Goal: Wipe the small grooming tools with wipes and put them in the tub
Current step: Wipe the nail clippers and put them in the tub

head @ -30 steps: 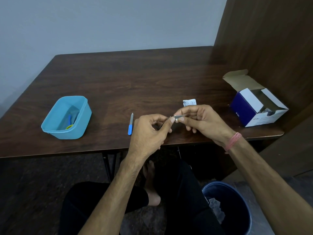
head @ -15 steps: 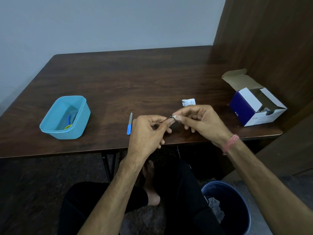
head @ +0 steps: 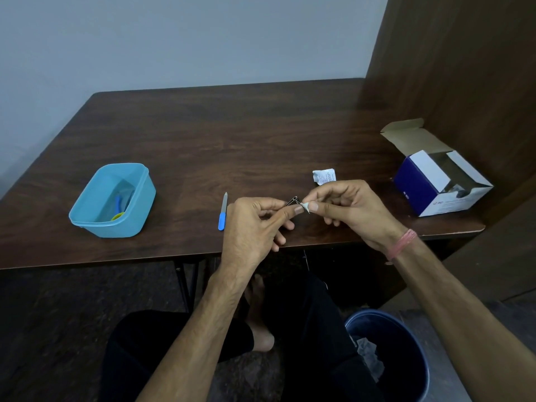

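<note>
My left hand (head: 255,224) pinches a small dark metal nail clipper (head: 292,200) over the table's front edge; only its tip shows past my fingers. My right hand (head: 348,210) pinches a small white wipe (head: 306,206) against that tip. A nail file with a blue handle (head: 222,211) lies on the table just left of my left hand. The light blue tub (head: 95,219) stands at the left and holds a blue and yellow tool (head: 118,211).
A torn white wipe sachet (head: 324,177) lies behind my right hand. An open blue and white cardboard box (head: 441,181) sits at the right edge by a wooden panel. A dark blue bin (head: 388,355) with crumpled wipes stands on the floor below right.
The wipe in my right hand has slid along the clipper toward my left hand's fingers, and less of the metal tool shows now. The hands stay in the same spot.
</note>
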